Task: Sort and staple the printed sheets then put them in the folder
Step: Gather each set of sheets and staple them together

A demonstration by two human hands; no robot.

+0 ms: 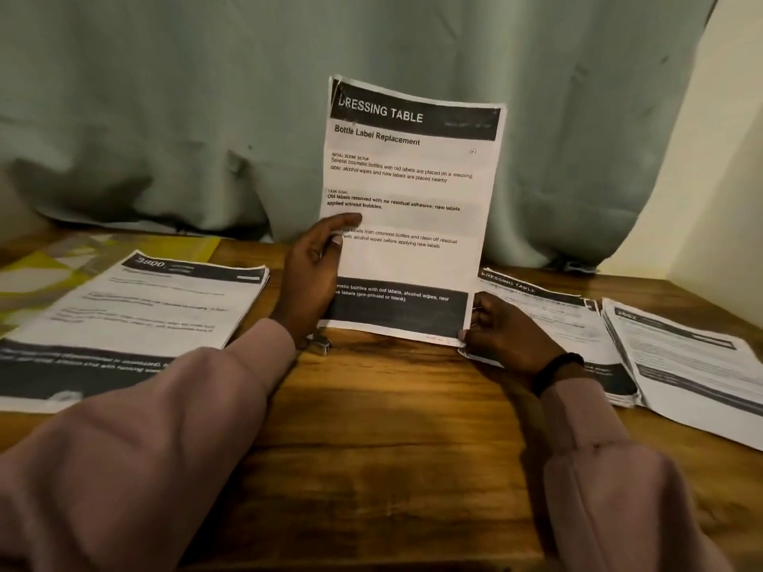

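left stack (136,307): body text blurred, near corner cut off by the picture's left edge.
far-right stack (681,357): text unreadable, cut by the right edge.
metal object (321,344): on the desk (392,427), partly hidden behind the left hand (307,278); too small to identify.
held sheet (408,208): left-margin words covered by fingers.

A single wide-angle head camera looks forward and down from close above the wooden table (371,427), both sleeves entering from the bottom edge, a curtain (165,97) filling the background.
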